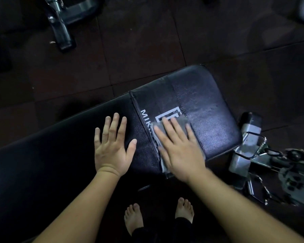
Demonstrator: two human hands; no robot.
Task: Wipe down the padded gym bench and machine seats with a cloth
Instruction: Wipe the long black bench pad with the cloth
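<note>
A black padded gym bench [209, 106] runs from lower left to upper right, with a seam and white lettering across its end pad. My right hand [178, 148] lies flat, fingers spread, pressing a grey cloth [182, 121] onto the pad over the white logo. The cloth shows around the fingers and along the hand's left edge. My left hand [112, 144] rests flat on the bench just left of the seam, fingers straight and spread, holding nothing.
A grey metal frame with chain and hooks [253, 155] sits right of the bench end. Another machine's dark metal base [61, 30] stands on the floor at upper left. Dark floor tiles [139, 41] lie beyond. My bare feet [133, 218] stand below the bench.
</note>
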